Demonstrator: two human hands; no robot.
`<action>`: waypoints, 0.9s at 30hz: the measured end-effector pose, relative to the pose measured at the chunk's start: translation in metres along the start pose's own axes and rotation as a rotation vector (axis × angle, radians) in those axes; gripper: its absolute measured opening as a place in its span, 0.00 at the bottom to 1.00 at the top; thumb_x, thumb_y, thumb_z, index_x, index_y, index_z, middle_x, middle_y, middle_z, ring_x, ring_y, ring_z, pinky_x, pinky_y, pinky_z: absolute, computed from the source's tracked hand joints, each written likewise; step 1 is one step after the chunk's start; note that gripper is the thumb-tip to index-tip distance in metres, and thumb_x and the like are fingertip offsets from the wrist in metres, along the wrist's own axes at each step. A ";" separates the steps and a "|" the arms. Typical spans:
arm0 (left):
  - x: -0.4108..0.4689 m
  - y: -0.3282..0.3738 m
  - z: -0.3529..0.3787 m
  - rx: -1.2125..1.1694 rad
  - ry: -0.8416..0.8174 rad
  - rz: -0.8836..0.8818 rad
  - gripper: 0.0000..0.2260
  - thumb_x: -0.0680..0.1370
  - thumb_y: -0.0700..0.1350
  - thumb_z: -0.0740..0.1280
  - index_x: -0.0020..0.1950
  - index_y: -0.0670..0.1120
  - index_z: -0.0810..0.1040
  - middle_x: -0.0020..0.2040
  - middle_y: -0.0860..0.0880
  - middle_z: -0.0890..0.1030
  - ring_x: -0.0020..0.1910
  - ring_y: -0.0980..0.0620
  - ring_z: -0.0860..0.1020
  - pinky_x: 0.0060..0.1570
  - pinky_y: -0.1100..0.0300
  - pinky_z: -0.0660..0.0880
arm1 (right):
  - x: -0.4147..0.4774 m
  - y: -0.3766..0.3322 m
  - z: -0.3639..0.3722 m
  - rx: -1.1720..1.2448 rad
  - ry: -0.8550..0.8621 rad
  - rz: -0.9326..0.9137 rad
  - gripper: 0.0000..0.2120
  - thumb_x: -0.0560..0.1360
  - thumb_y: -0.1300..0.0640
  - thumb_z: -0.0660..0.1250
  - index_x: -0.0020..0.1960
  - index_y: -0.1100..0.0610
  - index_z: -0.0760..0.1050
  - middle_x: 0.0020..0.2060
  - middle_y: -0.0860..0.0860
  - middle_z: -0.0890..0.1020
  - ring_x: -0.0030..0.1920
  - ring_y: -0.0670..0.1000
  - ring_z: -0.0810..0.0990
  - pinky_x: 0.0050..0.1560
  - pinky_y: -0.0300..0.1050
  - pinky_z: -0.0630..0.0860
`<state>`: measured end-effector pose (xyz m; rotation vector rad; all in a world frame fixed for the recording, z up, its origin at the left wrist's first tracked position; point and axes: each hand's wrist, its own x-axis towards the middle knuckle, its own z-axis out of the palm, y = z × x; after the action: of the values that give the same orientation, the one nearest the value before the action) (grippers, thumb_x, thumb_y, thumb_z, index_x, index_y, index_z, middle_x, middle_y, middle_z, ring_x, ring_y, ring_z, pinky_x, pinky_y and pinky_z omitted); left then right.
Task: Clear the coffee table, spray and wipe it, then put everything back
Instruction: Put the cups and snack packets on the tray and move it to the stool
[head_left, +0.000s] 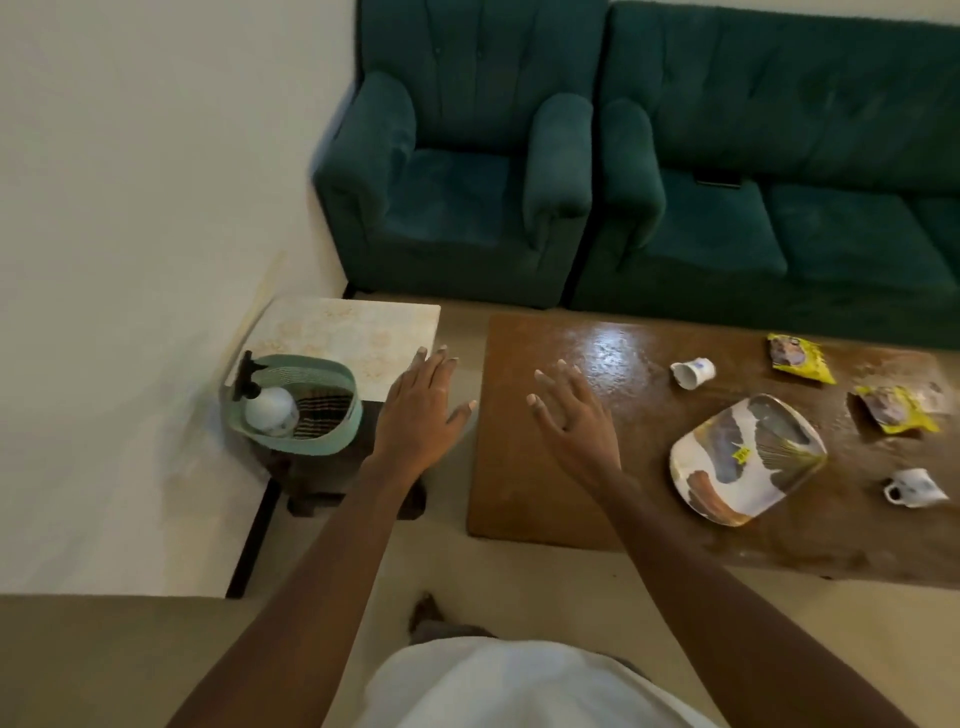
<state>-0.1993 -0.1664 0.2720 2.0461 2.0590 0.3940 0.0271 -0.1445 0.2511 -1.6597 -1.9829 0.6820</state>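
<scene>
Both hands reached forward, palms down, fingers spread and holding nothing. The left hand (423, 410) hovered over the gap beside a small side table (343, 332) with a pale, patterned top; the right hand (574, 415) hung above the left end of the coffee table (545, 493) — a glossy brown wooden slab with a bright glare patch. On the side table's near corner sat a mint woven basket (332, 441) holding a white spray bottle (270, 408) and a striped cloth (324, 413). Farther right on the coffee table lay a squarish marbled plate (743, 462), two white cups (693, 372) (914, 487) tipped on their sides, and two crinkled yellow wrappers (800, 358) (898, 408). Behind stood a plush teal armchair (457, 171) and sofa (779, 182).
</scene>
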 end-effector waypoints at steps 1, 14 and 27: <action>0.001 0.018 0.009 -0.002 -0.006 0.010 0.30 0.81 0.61 0.61 0.79 0.49 0.61 0.81 0.48 0.59 0.80 0.46 0.54 0.76 0.48 0.56 | -0.006 0.014 -0.012 -0.007 0.010 0.007 0.23 0.79 0.35 0.55 0.72 0.39 0.67 0.77 0.45 0.61 0.76 0.50 0.61 0.70 0.59 0.66; -0.004 0.254 0.093 -0.088 -0.009 0.110 0.34 0.80 0.61 0.63 0.81 0.48 0.58 0.82 0.48 0.57 0.81 0.48 0.53 0.75 0.52 0.54 | -0.064 0.209 -0.174 -0.092 0.068 0.099 0.21 0.80 0.42 0.60 0.71 0.45 0.71 0.76 0.47 0.64 0.75 0.52 0.62 0.70 0.58 0.65; 0.050 0.376 0.150 -0.047 -0.113 0.282 0.34 0.80 0.60 0.64 0.81 0.46 0.58 0.81 0.47 0.59 0.81 0.47 0.54 0.75 0.54 0.51 | -0.058 0.320 -0.243 -0.097 0.147 0.228 0.25 0.80 0.46 0.63 0.74 0.56 0.68 0.74 0.53 0.69 0.74 0.53 0.65 0.69 0.55 0.65</action>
<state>0.2045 -0.1109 0.2579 2.2789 1.6861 0.3596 0.4324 -0.1357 0.2321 -1.9556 -1.7660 0.5322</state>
